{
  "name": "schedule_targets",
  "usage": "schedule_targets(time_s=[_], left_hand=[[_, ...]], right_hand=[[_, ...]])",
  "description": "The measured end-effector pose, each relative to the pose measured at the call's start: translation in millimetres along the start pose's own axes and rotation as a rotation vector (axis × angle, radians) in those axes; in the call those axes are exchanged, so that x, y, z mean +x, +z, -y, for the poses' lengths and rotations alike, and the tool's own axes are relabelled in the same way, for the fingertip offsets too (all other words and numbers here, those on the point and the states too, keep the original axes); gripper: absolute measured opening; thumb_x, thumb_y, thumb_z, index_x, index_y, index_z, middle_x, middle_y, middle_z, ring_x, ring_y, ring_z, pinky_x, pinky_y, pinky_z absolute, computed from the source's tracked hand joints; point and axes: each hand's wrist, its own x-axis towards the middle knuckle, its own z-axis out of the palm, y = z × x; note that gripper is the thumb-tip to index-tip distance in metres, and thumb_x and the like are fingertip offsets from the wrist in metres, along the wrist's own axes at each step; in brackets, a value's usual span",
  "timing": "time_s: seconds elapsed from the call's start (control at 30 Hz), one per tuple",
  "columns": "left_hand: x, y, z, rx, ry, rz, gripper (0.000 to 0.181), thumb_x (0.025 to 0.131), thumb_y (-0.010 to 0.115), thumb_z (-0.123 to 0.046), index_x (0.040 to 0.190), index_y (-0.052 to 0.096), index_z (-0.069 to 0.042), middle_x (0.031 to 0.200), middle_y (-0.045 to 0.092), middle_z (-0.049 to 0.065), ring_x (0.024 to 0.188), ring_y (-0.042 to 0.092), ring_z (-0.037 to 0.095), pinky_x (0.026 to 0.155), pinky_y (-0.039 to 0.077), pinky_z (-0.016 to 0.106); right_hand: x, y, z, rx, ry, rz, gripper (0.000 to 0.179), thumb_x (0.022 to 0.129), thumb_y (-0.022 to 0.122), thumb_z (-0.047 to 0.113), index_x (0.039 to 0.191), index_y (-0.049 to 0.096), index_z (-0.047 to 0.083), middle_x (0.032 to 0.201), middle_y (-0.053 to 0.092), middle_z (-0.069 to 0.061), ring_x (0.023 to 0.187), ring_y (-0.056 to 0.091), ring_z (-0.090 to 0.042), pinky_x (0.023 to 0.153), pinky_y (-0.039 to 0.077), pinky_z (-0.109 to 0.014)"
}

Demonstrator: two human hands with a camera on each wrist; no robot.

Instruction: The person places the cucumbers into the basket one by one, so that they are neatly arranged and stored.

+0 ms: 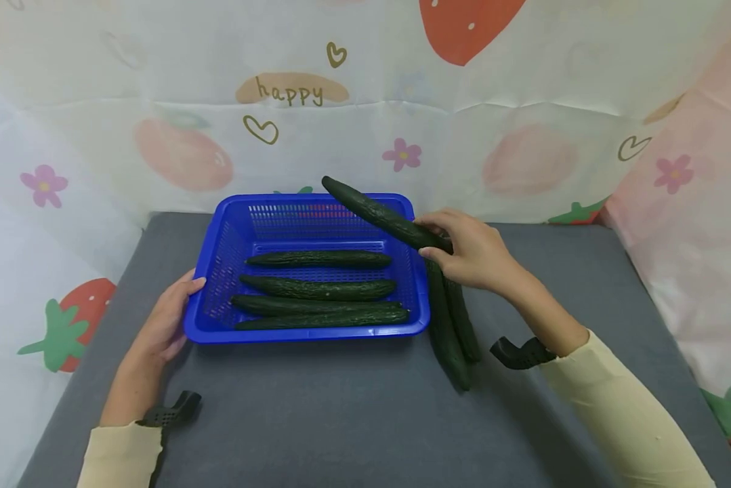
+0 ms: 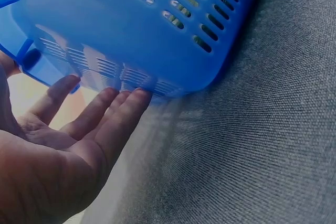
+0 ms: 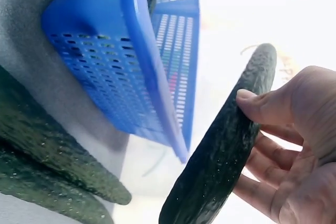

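My right hand point(image 1: 471, 247) grips a dark green cucumber point(image 1: 371, 210) near one end. The cucumber is raised and tilted, its far end over the back right of a blue plastic basket point(image 1: 304, 334). In the right wrist view the thumb lies on one side of it and the fingers are behind. At the basket's left side is my left hand point(image 1: 170, 315), thumb on the rim and fingers point(image 2: 126, 116) against the slotted outer wall. Several cucumbers point(image 1: 316, 290) lie lengthwise inside the basket.
Right of the basket, other cucumbers point(image 1: 447, 339) lie side by side on the grey cloth-covered table point(image 1: 316, 420), partly hidden under my right hand. A printed curtain point(image 1: 365, 135) hangs behind the table and along both sides.
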Motion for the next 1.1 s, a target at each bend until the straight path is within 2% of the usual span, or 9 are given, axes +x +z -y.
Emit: schedule_targets(time_s=[0.07, 0.2, 0.33, 0.53, 0.63, 0.83, 0.97, 1.1], left_hand=[[-0.3, -0.7, 0.2, -0.002, -0.005, -0.002, 0.04, 0.115, 0.041, -0.032, 0.153, 0.038, -0.021, 0.126, 0.072, -0.01, 0.111, 0.075, 0.01, 0.087, 0.065, 0.031], [-1.3, -2.4, -0.1, -0.004, -0.008, -0.004, 0.042, 0.115, 0.041, -0.032, 0.156, 0.035, -0.02, 0.126, 0.072, -0.009, 0.111, 0.075, 0.01, 0.087, 0.065, 0.032], [-1.6, -3.9, -0.4, -0.01, -0.009, -0.004, 0.044, 0.115, 0.041, -0.032, 0.157, 0.034, -0.02, 0.127, 0.073, -0.01, 0.111, 0.075, 0.01, 0.087, 0.065, 0.031], [-0.7, -4.5, 1.6, -0.027, 0.005, 0.027, 0.044, 0.116, 0.04, -0.03, 0.157, 0.033, -0.018, 0.128, 0.073, -0.008, 0.111, 0.076, 0.011, 0.088, 0.065, 0.032], [-0.6, -4.6, 2.3, -0.046, 0.015, 0.039, 0.038, 0.116, 0.039, -0.028, 0.153, 0.038, -0.02, 0.126, 0.074, -0.006, 0.11, 0.076, 0.012, 0.087, 0.065, 0.032], [-1.4, -5.0, 1.4, -0.04, 0.015, 0.025, 0.032, 0.116, 0.039, -0.028, 0.147, 0.044, -0.023, 0.125, 0.075, -0.006, 0.11, 0.076, 0.012, 0.086, 0.065, 0.032], [-0.7, -4.3, 0.1, -0.012, 0.001, 0.015, 0.038, 0.116, 0.04, -0.031, 0.152, 0.04, -0.022, 0.128, 0.073, -0.008, 0.112, 0.075, 0.011, 0.088, 0.065, 0.032], [1.1, -2.7, -0.1, 0.007, -0.011, 0.012, 0.044, 0.115, 0.04, -0.033, 0.157, 0.034, -0.02, 0.131, 0.07, -0.009, 0.114, 0.074, 0.011, 0.089, 0.065, 0.032]], right_hand=[[5.6, 0, 5, -0.022, -0.031, 0.011, 0.046, 0.101, 0.074, 0.022, 0.144, 0.063, 0.013, 0.133, 0.069, -0.01, 0.107, 0.067, -0.028, 0.077, 0.055, -0.045], [17.1, 1, 15, -0.076, -0.101, 0.045, 0.044, 0.1, 0.075, 0.022, 0.141, 0.065, 0.014, 0.129, 0.071, -0.008, 0.11, 0.068, -0.027, 0.076, 0.056, -0.044], [28.8, 4, 23, -0.106, -0.158, 0.077, 0.041, 0.1, 0.074, 0.022, 0.14, 0.066, 0.014, 0.125, 0.071, -0.008, 0.103, 0.068, -0.024, 0.077, 0.056, -0.041], [40.8, 7, 32, -0.094, -0.188, 0.119, 0.041, 0.101, 0.073, 0.021, 0.141, 0.066, 0.016, 0.135, 0.07, -0.006, 0.082, 0.062, -0.02, 0.066, 0.047, -0.035], [46.0, 9, 38, -0.098, -0.203, 0.135, 0.042, 0.101, 0.073, 0.021, 0.142, 0.066, 0.017, 0.136, 0.07, -0.007, 0.078, 0.061, -0.018, 0.064, 0.045, -0.034], [58.4, 15, 52, -0.144, -0.229, 0.163, 0.041, 0.102, 0.072, 0.021, 0.142, 0.066, 0.018, 0.139, 0.069, -0.007, 0.088, 0.068, -0.021, 0.059, 0.042, -0.031], [64.0, 20, 58, -0.17, -0.227, 0.19, 0.041, 0.102, 0.071, 0.021, 0.143, 0.066, 0.018, 0.143, 0.067, -0.007, 0.089, 0.07, -0.021, 0.054, 0.038, -0.028], [69.0, 25, 62, -0.161, -0.222, 0.199, 0.041, 0.103, 0.069, 0.02, 0.143, 0.065, 0.018, 0.144, 0.067, -0.008, 0.094, 0.073, -0.022, 0.056, 0.041, -0.029]])
